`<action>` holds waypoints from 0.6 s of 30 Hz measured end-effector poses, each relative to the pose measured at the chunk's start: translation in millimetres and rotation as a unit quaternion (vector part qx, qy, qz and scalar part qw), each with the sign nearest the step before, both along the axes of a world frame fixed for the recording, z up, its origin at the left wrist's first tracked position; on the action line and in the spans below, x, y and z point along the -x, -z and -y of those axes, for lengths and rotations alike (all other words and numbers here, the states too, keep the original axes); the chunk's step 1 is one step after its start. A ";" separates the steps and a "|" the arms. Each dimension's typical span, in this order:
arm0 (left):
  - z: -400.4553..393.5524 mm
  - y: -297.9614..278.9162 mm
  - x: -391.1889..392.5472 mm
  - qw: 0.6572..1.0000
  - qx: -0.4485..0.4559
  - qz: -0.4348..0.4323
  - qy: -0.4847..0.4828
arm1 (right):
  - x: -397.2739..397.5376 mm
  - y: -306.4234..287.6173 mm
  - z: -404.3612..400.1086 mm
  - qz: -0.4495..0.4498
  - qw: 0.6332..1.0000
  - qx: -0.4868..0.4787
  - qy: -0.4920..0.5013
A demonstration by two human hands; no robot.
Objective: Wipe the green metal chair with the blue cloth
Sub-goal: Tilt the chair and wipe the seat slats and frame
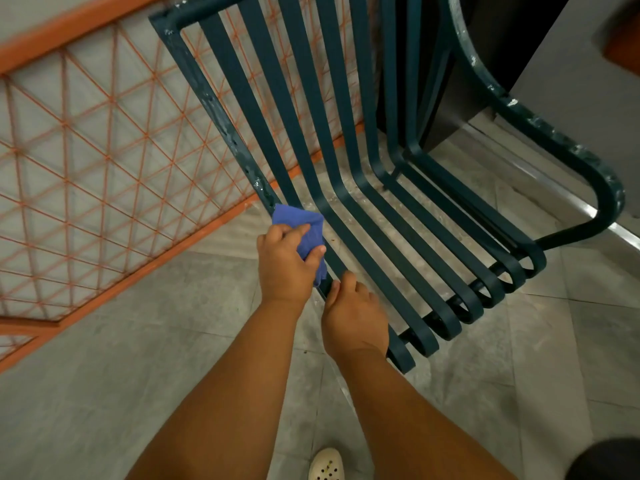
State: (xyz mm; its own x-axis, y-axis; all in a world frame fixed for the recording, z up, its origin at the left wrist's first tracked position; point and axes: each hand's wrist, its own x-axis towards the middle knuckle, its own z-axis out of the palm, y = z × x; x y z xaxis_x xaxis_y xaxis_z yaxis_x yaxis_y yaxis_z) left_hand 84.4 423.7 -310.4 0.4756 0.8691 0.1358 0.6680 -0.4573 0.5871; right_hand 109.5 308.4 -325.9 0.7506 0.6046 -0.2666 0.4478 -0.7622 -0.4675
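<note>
The green metal chair (367, 188) fills the middle of the view, its dark slats running from the backrest at the top down to curled front ends at lower right. My left hand (284, 265) grips the crumpled blue cloth (304, 233) and presses it against the leftmost slat where back and seat meet. Just to the right, my right hand (353, 317) is closed around the same left slat lower down, near the seat's front edge. The chair's paint is chipped and speckled white along the left frame and the right armrest (540, 133).
An orange metal lattice railing (104, 150) runs behind and left of the chair. Grey tiled floor (138, 375) lies below. A dark wall or door (502, 64) stands behind the chair at upper right. A white shoe (325, 465) shows at the bottom edge.
</note>
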 end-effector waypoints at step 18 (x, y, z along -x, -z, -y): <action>-34.8 5.2 3.2 0.999 0.019 0.026 -0.042 | -19.7 -3.5 -32.4 0.003 0.990 0.011 -0.143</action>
State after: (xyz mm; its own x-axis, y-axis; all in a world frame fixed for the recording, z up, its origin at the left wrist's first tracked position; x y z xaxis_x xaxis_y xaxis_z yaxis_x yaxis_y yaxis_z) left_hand 81.2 458.5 -315.6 0.3931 0.9109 0.1254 0.6713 -0.3775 0.6379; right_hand 129.2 340.8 -322.4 0.5510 0.7864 -0.2791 0.6490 -0.6141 -0.4491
